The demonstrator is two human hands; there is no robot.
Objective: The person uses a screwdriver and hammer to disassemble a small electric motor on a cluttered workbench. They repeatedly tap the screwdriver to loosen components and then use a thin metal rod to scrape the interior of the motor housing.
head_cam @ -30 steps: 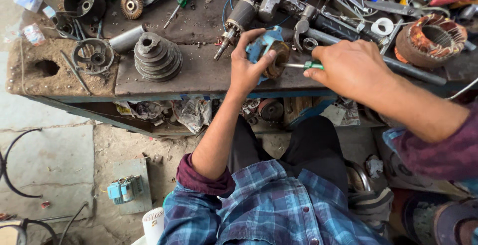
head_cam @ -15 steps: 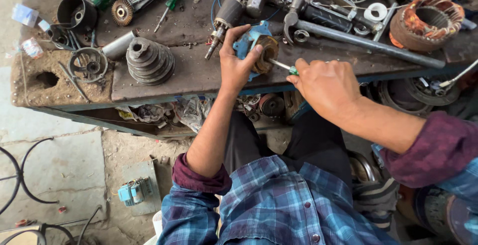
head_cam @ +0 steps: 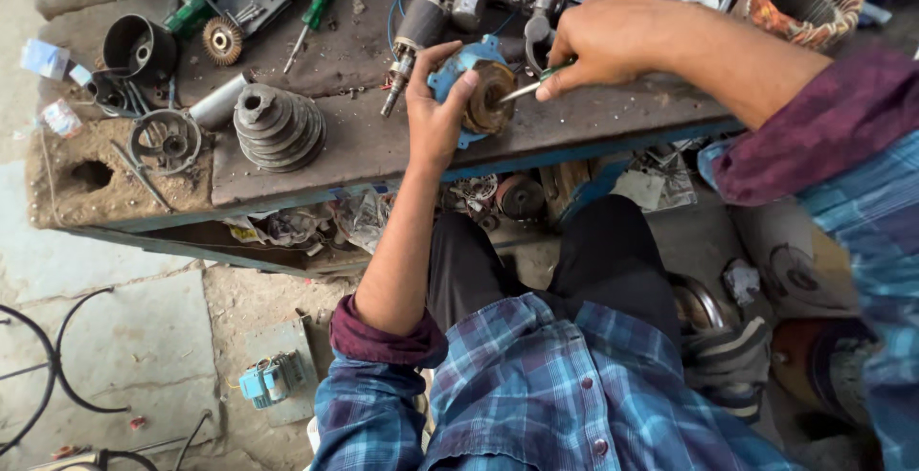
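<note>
**Motor end housing under the screwdriver at the bench edge**

While my left hand [head_cam: 436, 112] steadies the blue motor housing [head_cam: 479, 93] on the front edge of the workbench [head_cam: 383, 150], I judge the step in hand to be working at the rusty brown centre of that part with a tool.

Head view, the only view. My left hand is wrapped round the near and left side of the housing, thumb up over its top and fingers closed against its body; the forearm runs straight up from my lap to the bench. My right hand [head_cam: 598, 45] comes in from the right, closed in a pinch on a small green-handled screwdriver [head_cam: 531, 83], whose metal tip touches the housing's face. The right wrist is bent inward, the arm lying across the bench top.

The next move, in my judgement, calls for a firm left-hand hold so the housing does not turn or slide off the edge, and a steady tip kept square to the point of contact.

Nearby, noted only: a stepped pulley [head_cam: 280, 126] well to the left, an armature [head_cam: 416, 31] just behind the housing, and a copper-wound stator [head_cam: 804, 2] at far right.
</note>
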